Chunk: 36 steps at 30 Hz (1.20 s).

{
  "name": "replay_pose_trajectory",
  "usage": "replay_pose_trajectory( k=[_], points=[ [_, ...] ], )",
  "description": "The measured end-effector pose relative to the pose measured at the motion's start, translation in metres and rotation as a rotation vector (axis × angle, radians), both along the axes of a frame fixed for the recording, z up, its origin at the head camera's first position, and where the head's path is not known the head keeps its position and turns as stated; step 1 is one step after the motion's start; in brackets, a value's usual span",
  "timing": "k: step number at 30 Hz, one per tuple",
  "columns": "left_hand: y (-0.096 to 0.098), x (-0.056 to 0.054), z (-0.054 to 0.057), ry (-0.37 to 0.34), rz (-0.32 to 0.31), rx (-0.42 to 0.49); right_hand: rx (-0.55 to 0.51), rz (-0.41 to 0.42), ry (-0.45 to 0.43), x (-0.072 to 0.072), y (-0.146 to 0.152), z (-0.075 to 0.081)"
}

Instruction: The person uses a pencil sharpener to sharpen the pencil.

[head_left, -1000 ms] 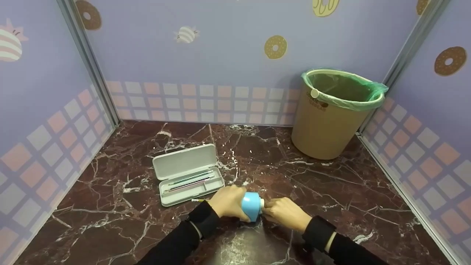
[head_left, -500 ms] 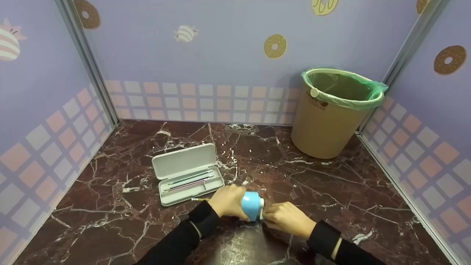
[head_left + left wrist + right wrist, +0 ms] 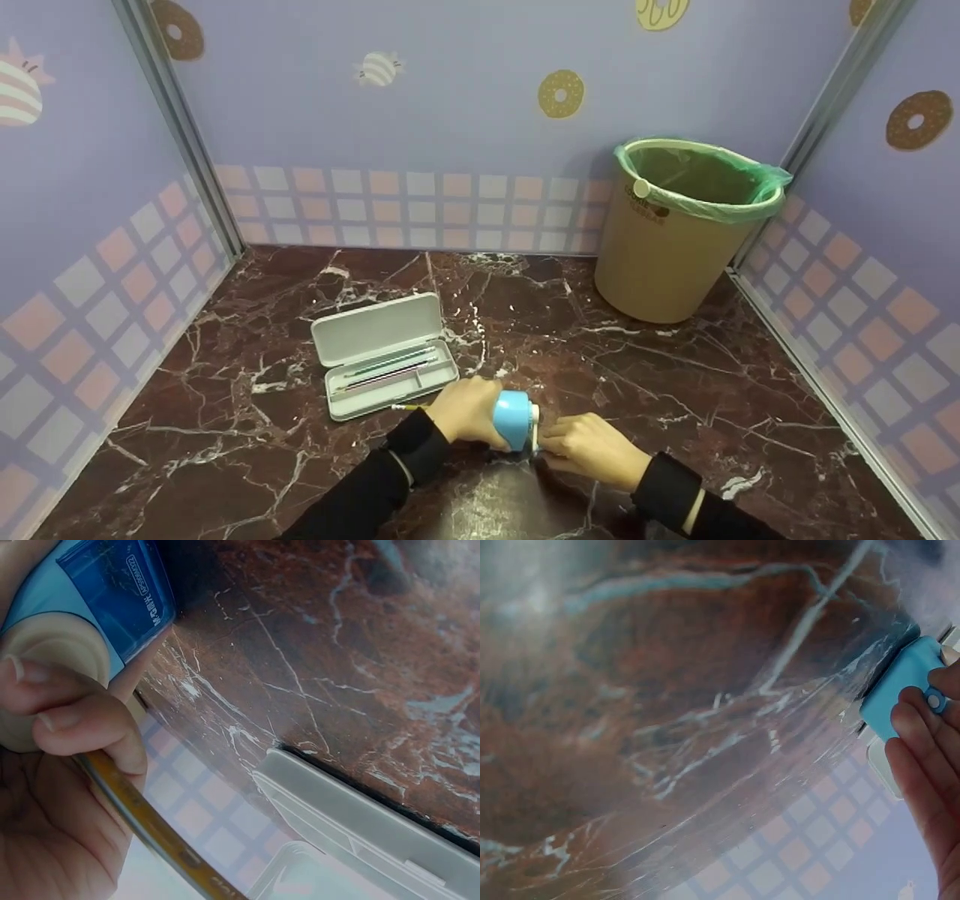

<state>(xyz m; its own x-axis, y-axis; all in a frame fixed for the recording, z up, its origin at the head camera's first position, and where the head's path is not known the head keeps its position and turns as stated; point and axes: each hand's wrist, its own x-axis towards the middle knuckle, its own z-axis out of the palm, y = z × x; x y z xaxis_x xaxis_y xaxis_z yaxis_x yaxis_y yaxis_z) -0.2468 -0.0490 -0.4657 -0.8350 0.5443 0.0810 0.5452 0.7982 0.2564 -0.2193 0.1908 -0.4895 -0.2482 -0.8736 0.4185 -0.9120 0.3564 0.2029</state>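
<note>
A light-blue crank pencil sharpener (image 3: pixel 512 421) lies on the table with its crank toward the right. My left hand (image 3: pixel 466 409) grips it from the left side. A yellow pencil (image 3: pixel 154 829) runs between the curled left fingers to the sharpener's round cream-coloured end; its tip is hidden. In the left wrist view, the sharpener's clear blue bin (image 3: pixel 124 596) shows. My right hand (image 3: pixel 592 448) pinches the crank's end, and a small blue knob (image 3: pixel 934 700) shows between those fingers in the right wrist view. The white crank arm (image 3: pixel 535 429) points downward.
Left of the hands sits an opened white pencil case (image 3: pixel 379 328) with several pencils (image 3: pixel 386 369) inside. A beige trash bin (image 3: pixel 652 262) with a green liner stands at the back right. White specks dot the dark marbled table (image 3: pixel 300 465). Patterned panels enclose it.
My right hand has shifted slightly down and right, and the crank arm has come into view pointing downward. The left hand and sharpener have stayed in place.
</note>
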Motion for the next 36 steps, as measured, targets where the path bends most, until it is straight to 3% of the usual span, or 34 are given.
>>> replay_pose_trajectory(
  k=[7, 21, 36],
  points=[
    [0.000, 0.000, 0.002, -0.014, -0.002, 0.005, -0.034, 0.037, 0.093, 0.003, -0.001, 0.008],
    [0.002, -0.002, 0.005, -0.074, 0.022, -0.019, -0.106, 0.077, 0.113, 0.003, 0.002, 0.034],
    [0.004, 0.000, 0.005, -0.002, -0.004, -0.079, -0.132, 0.024, 0.077, -0.006, 0.008, 0.043]
  ],
)
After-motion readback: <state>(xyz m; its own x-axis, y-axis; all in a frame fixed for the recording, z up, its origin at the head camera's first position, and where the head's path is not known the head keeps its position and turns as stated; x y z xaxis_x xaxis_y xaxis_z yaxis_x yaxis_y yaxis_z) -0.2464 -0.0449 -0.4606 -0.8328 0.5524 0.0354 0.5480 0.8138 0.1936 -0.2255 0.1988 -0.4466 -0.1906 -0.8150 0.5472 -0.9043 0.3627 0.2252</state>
